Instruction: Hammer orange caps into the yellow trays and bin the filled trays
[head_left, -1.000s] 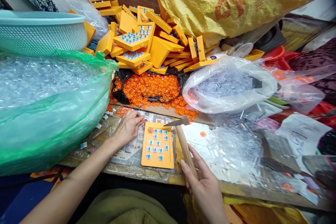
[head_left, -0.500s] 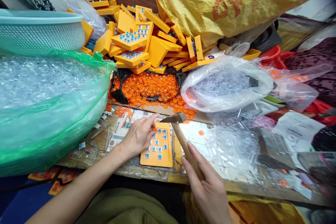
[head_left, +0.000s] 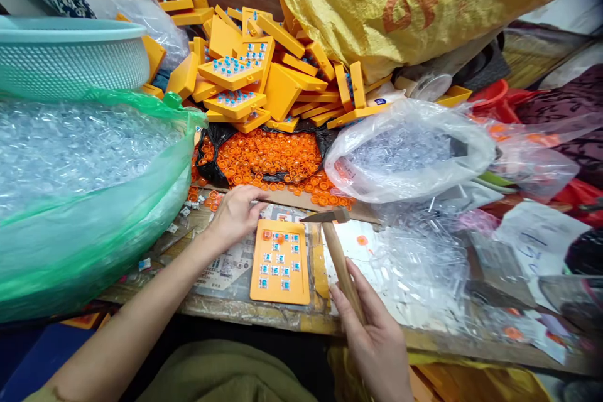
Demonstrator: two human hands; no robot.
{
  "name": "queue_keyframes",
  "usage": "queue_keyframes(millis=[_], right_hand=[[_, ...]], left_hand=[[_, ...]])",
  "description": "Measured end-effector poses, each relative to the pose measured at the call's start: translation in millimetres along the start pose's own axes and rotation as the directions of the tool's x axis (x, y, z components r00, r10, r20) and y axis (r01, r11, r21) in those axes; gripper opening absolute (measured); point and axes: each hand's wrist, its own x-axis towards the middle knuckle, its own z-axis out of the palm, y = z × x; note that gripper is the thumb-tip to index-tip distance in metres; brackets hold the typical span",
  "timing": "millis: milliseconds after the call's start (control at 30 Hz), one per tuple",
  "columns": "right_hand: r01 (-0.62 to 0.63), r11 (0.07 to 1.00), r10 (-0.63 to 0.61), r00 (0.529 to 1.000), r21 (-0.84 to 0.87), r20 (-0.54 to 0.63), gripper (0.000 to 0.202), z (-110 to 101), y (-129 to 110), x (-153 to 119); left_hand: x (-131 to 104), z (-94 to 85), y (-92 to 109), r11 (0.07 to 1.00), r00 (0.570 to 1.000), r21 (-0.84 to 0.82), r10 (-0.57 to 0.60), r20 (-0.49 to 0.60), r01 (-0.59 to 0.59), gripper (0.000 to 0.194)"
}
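"Hammer [head_left: 340, 264] first: where was it in the head view?"

"In the right hand [head_left: 377, 326], whose fingers were wrapped round the wooden handle. Its pointed head hung near the upper right corner of the yellow tray [head_left: 274, 296]; I couldn't tell whether they touched."

"And the tray itself?"

"Flat on the bench [head_left: 306, 323], between the two hands, with blue-topped parts [head_left: 275, 271] set across it."

"What had just changed?"

"Half a second before, the left hand [head_left: 235, 217] had covered the tray's upper left part. By this moment it had drawn back past that corner, towards the heap of orange pieces [head_left: 271, 157]."

"Holding anything?"

"Its fingers were loosely curled, the gap at the thumb narrow. The palm was hidden, so I couldn't tell."

"What did its leaving show?"

"A second orange piece [head_left: 281, 238], just beside the first orange piece [head_left: 267, 235]. A second earlier, only the first was there."

"Meaning what?"

"I judged the work one piece further on, with most blue-topped parts uncapped. How firmly the newcomer sat was too small to read."
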Motion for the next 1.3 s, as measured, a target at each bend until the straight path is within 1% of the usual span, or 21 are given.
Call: queue_keyframes(millis=[67, 100, 167, 233, 300, 400, 467, 533, 633, 700, 767, 833, 933, 1033, 1067, 1200, 1233, 1300], right_hand=[[0.013, 1.0, -0.014, 1.0, 0.005, 0.021, 0.04, -1, -1, 0], [0.027, 1.0, -0.027, 0.999, 0.008, 0.036, 0.039, -2, -1, 0], [0.047, 0.999, -0.047, 0.997, 0.013, 0.06, 0.038, -1, -2, -1], [0.058, 0.998, -0.059, 0.996, 0.012, 0.07, 0.038, 0, -2, -2], [0.075, 0.997, -0.075, 0.994, 0.01, 0.074, 0.037, 1, -2, -3], [0.125, 0.992, -0.125, 0.988, 0.003, 0.093, 0.037, 1, -1, -6], [0.171, 0.985, -0.168, 0.977, -0.017, 0.128, 0.038, 1, 0, -8], [0.204, 0.978, -0.192, 0.965, -0.05, 0.176, 0.041, 2, 0, -10], [0.212, 0.973, -0.189, 0.957, -0.088, 0.221, 0.043, 3, -1, -11], [0.211, 0.973, -0.187, 0.956, -0.09, 0.225, 0.043, 4, -1, -11], [0.202, 0.976, -0.181, 0.958, -0.078, 0.22, 0.043, 4, -1, -12], [0.183, 0.982, -0.168, 0.964, -0.053, 0.208, 0.043, 4, 0, -12], [0.158, 0.987, -0.155, 0.974, -0.003, 0.162, 0.043, 4, 0, -13], [0.186, 0.982, -0.187, 0.976, 0.02, 0.115, 0.044, 3, -4, -12], [0.204, 0.979, -0.204, 0.971, 0.011, 0.126, 0.044, 2, -5, -11], [0.247, 0.968, -0.229, 0.946, -0.053, 0.229, 0.047, -2, -11, -5], [0.257, 0.965, -0.24, 0.945, -0.051, 0.222, 0.049, -3, -12, -4], [0.288, 0.957, -0.282, 0.946, -0.019, 0.158, 0.054, -4, -13, -4]], left_hand=[[-5, -0.1, 10, 0.998, 0.991, -0.039, 0.044, 0.123, -0.04, 0.017], [-10, 1.1, 16, 0.997, 0.982, -0.056, 0.065, 0.176, -0.056, 0.021], [-21, 6.1, 26, 0.995, 0.971, -0.057, 0.093, 0.221, -0.082, 0.026], [-29, 13.3, 29, 0.993, 0.973, -0.048, 0.111, 0.2, -0.104, 0.019], [-33, 20.7, 26, 0.993, 0.983, -0.072, 0.101, 0.151, -0.091, 0.013], [-34, 28.7, 14, 0.991, 0.996, -0.119, 0.067, 0.056, -0.06, 0.02], [-34, 30.7, 9, 0.989, 0.997, -0.129, 0.081, 0.019, -0.078, 0.028], [-35, 30.3, 8, 0.985, 0.994, -0.139, 0.106, 0.026, -0.102, 0.034], [-36, 27.0, 13, 0.985, 0.991, -0.143, 0.109, 0.083, -0.096, 0.043], [-35, 25.0, 17, 0.989, 0.987, -0.131, 0.085, 0.134, -0.067, 0.049], [-34, 24.3, 20, 0.993, 0.986, -0.116, 0.044, 0.16, -0.025, 0.053], [-32, 24.9, 20, 0.994, 0.988, -0.113, 0.018, 0.152, 0.0, 0.052], [-33, 26.7, 16, 0.988, 0.993, -0.153, 0.03, 0.111, -0.013, 0.054], [-37, 27.8, 11, 0.976, 0.995, -0.215, 0.053, 0.08, -0.034, 0.057], [-39, 28.1, 10, 0.974, 0.996, -0.224, 0.059, 0.072, -0.042, 0.058], [-42, 29.5, 7, 0.976, 0.994, -0.203, 0.091, 0.058, -0.077, 0.06], [-42, 29.9, 6, 0.976, 0.994, -0.2, 0.096, 0.057, -0.082, 0.061], [-41, 30.8, 5, 0.975, 0.993, -0.203, 0.104, 0.057, -0.091, 0.063]])
